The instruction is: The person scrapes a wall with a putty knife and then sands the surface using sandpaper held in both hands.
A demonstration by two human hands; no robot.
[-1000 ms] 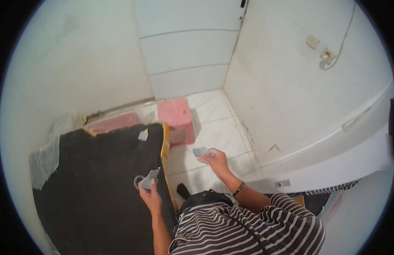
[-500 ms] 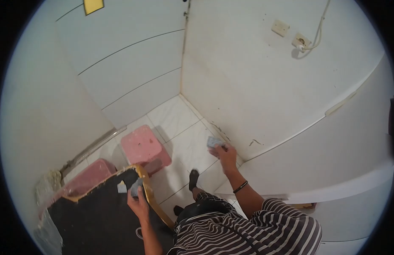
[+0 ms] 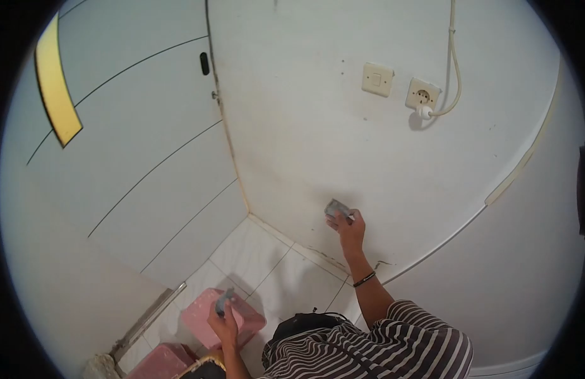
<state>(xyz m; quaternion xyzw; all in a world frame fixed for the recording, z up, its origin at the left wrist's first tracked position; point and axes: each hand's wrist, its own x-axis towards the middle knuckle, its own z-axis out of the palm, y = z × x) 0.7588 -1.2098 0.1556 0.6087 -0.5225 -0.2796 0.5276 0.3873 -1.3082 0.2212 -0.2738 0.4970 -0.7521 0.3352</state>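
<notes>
My right hand (image 3: 351, 234) is closed on a folded grey piece of sandpaper (image 3: 336, 209), held up in front of the white wall (image 3: 292, 158). Its shadow falls on the wall close by. Lower and to the left, my left hand (image 3: 223, 326) grips another curled grey piece of sandpaper (image 3: 223, 303) between thumb and fingers. That hand overlaps a pink plastic stool (image 3: 249, 321) standing on the tiled floor.
A light switch (image 3: 377, 80) and a socket (image 3: 423, 93) with a plugged-in cable (image 3: 458, 76) are on the wall. The panelled door (image 3: 147, 120) stands left. Another pink item (image 3: 161, 362) and a dark, yellow-edged surface (image 3: 207, 367) lie at the bottom.
My view has tilted up towards the wall. The right hand has risen from above the floor to the wall, keeping its grey piece. My left hand has moved from over the dark surface to before the stool.
</notes>
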